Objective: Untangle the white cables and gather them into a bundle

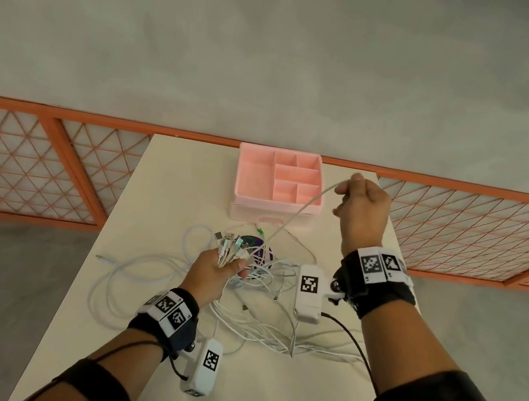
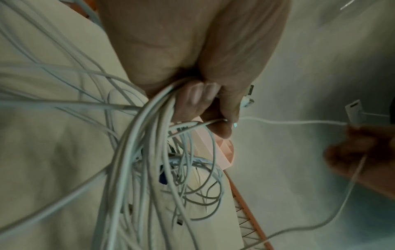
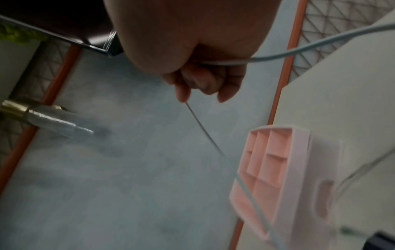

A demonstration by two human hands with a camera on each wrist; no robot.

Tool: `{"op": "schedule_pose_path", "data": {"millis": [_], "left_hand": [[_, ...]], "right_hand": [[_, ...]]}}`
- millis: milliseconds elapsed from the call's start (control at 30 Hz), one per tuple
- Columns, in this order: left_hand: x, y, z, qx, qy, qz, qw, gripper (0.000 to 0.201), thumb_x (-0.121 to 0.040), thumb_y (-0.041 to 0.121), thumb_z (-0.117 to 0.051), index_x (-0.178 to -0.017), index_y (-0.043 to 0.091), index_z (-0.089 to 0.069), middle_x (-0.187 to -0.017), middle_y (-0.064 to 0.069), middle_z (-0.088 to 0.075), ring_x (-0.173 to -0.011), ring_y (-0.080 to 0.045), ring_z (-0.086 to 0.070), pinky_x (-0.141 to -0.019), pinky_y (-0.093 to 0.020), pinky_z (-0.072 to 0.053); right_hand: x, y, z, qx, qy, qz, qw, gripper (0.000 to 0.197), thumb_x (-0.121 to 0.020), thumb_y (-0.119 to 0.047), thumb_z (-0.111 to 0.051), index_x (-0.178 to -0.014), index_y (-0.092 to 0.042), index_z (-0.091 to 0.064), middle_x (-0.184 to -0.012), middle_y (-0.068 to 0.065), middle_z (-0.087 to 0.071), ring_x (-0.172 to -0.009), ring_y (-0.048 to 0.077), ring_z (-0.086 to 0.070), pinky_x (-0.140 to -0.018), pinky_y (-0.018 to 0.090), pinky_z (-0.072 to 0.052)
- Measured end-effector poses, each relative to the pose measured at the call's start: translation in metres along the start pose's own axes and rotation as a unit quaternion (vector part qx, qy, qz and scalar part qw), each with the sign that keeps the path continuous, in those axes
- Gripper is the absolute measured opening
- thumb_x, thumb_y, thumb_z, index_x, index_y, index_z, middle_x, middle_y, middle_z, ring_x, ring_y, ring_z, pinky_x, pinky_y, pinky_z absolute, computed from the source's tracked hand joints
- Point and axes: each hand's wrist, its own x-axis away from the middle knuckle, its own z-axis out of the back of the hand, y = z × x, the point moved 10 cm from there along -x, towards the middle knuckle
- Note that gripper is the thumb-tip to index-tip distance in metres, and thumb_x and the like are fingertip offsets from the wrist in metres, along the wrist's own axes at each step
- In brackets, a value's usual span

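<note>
A tangle of white cables (image 1: 260, 307) lies on the cream table (image 1: 172, 185). My left hand (image 1: 221, 269) grips a bunch of cable ends, plugs fanning out above the fist (image 1: 231, 247); in the left wrist view the strands (image 2: 136, 152) hang from the curled fingers (image 2: 200, 96). My right hand (image 1: 361, 205) is raised over the table's far right and pinches one white cable (image 1: 299, 212), drawn taut from the left fist. The right wrist view shows that cable (image 3: 213, 145) running out of the curled fingers (image 3: 200, 81).
A pink compartment tray (image 1: 280, 178) stands at the table's far edge, just left of my right hand. A purple-and-green object (image 1: 254, 244) lies under the cables. An orange lattice railing (image 1: 54, 163) runs behind the table. One loose plug (image 1: 101, 258) lies at the left.
</note>
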Motion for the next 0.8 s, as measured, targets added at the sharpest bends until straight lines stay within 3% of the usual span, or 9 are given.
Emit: {"op": "schedule_pose_path", "data": {"millis": [33,100,200,300,367,467,600,667,800], "left_hand": [[-0.001,0.002,0.0,-0.002,0.003,0.0,1.0,0.027,-0.098,0.016,-0.06,-0.081,-0.005,-0.067,-0.037,0.015,-0.049,-0.035,0.005,-0.046,-0.051,-0.02,-0.032],[-0.003,0.005,0.0,-0.01,0.006,-0.004,1.0,0.028,-0.098,0.016,-0.06,-0.076,0.0,-0.066,-0.037,0.015,-0.049,-0.036,0.005,-0.046,-0.052,-0.022,-0.033],[-0.008,0.013,-0.006,-0.015,-0.003,-0.021,1.0,0.029,-0.097,0.015,-0.061,-0.073,-0.001,-0.067,-0.052,0.012,-0.061,-0.044,0.006,-0.051,-0.052,-0.018,-0.035],[-0.014,0.023,-0.013,-0.008,-0.009,-0.031,0.999,0.031,-0.096,0.019,-0.064,-0.072,-0.001,-0.07,-0.068,0.0,-0.068,-0.046,0.0,-0.052,-0.05,-0.02,-0.039],[-0.016,0.031,-0.015,0.002,-0.008,-0.035,0.999,0.031,-0.097,0.018,-0.062,-0.077,-0.006,-0.07,-0.064,-0.001,-0.066,-0.04,-0.002,-0.046,-0.044,-0.017,-0.035],[-0.014,0.03,-0.012,0.03,-0.007,-0.017,0.999,0.027,-0.097,0.019,-0.062,-0.076,0.004,-0.07,-0.053,0.004,-0.062,-0.037,-0.01,-0.036,-0.041,-0.02,-0.028],[-0.009,0.023,-0.013,0.038,-0.02,0.007,0.999,0.026,-0.099,0.021,-0.06,-0.079,0.006,-0.067,-0.042,0.013,-0.052,-0.036,-0.001,-0.038,-0.042,-0.019,-0.029],[-0.012,0.017,-0.012,0.027,-0.02,0.015,0.999,0.028,-0.099,0.022,-0.06,-0.082,0.002,-0.069,-0.042,0.015,-0.05,-0.038,0.0,-0.041,-0.046,-0.019,-0.03],[-0.016,-0.004,-0.011,0.024,-0.03,0.04,0.998,0.033,-0.096,0.029,-0.064,-0.085,-0.001,-0.073,-0.051,0.001,-0.05,-0.043,-0.015,-0.027,-0.044,-0.02,-0.023]], "right_hand": [[-0.003,0.006,-0.001,0.068,-0.019,-0.001,0.998,0.034,-0.098,-0.02,-0.045,-0.073,-0.019,-0.068,-0.071,-0.001,-0.064,-0.074,0.025,-0.063,-0.076,0.042,-0.051],[0.0,0.022,-0.009,0.273,-0.083,-0.002,0.958,0.031,-0.092,-0.004,-0.043,-0.112,-0.009,-0.067,-0.112,0.015,-0.063,-0.108,0.037,-0.058,-0.089,0.041,-0.047],[0.026,0.024,-0.027,0.414,-0.135,0.092,0.895,0.065,-0.088,-0.003,-0.052,-0.149,-0.003,-0.028,-0.148,0.018,-0.034,-0.136,0.037,-0.033,-0.112,0.045,-0.032],[0.067,0.032,-0.073,0.389,-0.304,0.179,0.851,0.059,-0.094,-0.021,-0.059,-0.147,-0.009,-0.037,-0.149,0.009,-0.042,-0.137,0.026,-0.039,-0.116,0.041,-0.033],[0.086,0.046,-0.092,0.393,-0.387,0.156,0.82,0.026,-0.098,-0.028,-0.055,-0.115,-0.01,-0.063,-0.117,0.01,-0.065,-0.106,0.026,-0.06,-0.091,0.038,-0.048],[0.089,0.044,-0.096,0.356,-0.41,0.134,0.829,0.028,-0.099,-0.029,-0.053,-0.076,-0.014,-0.059,-0.08,0.006,-0.067,-0.072,0.021,-0.059,-0.065,0.032,-0.045],[0.075,0.021,-0.088,0.249,-0.363,0.104,0.892,0.028,-0.099,-0.024,-0.055,-0.075,-0.012,-0.065,-0.058,-0.011,-0.055,-0.05,-0.002,-0.051,-0.052,0.014,-0.037],[0.058,0.005,-0.077,0.181,-0.279,0.093,0.939,0.028,-0.099,-0.022,-0.055,-0.077,-0.011,-0.066,-0.056,-0.014,-0.052,-0.048,-0.004,-0.049,-0.053,0.013,-0.034],[0.032,-0.015,-0.048,0.056,-0.111,0.081,0.989,0.03,-0.099,-0.018,-0.05,-0.071,-0.019,-0.061,-0.065,-0.013,-0.058,-0.062,0.005,-0.052,-0.068,0.028,-0.045]]}}
